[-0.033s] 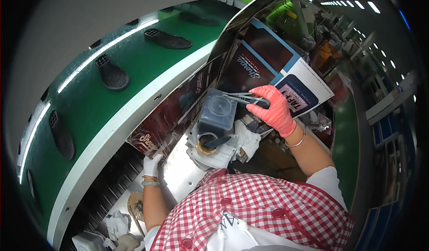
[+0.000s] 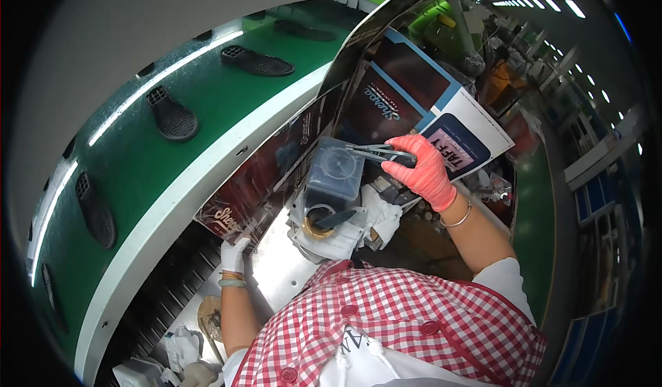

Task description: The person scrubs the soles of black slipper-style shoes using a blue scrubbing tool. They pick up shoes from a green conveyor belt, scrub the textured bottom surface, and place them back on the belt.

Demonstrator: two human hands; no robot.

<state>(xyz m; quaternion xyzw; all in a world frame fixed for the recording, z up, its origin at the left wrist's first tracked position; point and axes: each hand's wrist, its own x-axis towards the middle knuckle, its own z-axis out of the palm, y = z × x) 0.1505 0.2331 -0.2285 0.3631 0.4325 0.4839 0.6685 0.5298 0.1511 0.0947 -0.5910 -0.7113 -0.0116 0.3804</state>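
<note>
1. Hardly anything has moved since the earlier frame; we record at most a slight shift of the dark shoe soles (image 2: 256, 63) on the green surface (image 2: 200, 97).
2. We find the right hand (image 2: 425, 171), in a pink-red glove, practically where it was, with the slim metal tool (image 2: 378, 154) at the same slant.
3. Right grip: closed, thumb and fingers pinching the dark handle of the tool. Its slender prongs point left, their tips at the upper right edge of the clear-topped box (image 2: 336, 166). We cannot tell whether they touch it.
4. Left hand (image 2: 234, 254), white-gloved: unchanged in place, its fingertips at the lower edge of the plastic-covered dark red board (image 2: 258, 180). We cannot tell whether this grip is open or closed on that edge.
5. We locate the box ahead of the wearer, between the two hands. Just below it is a tan ring (image 2: 315, 233); to its lower right, a crumpled white cloth (image 2: 383, 216).
6. Bare metal of the bench (image 2: 276, 266) shows to the right of the left hand. Beyond the right hand, we note a printed panel (image 2: 407, 77), tilted.
</note>
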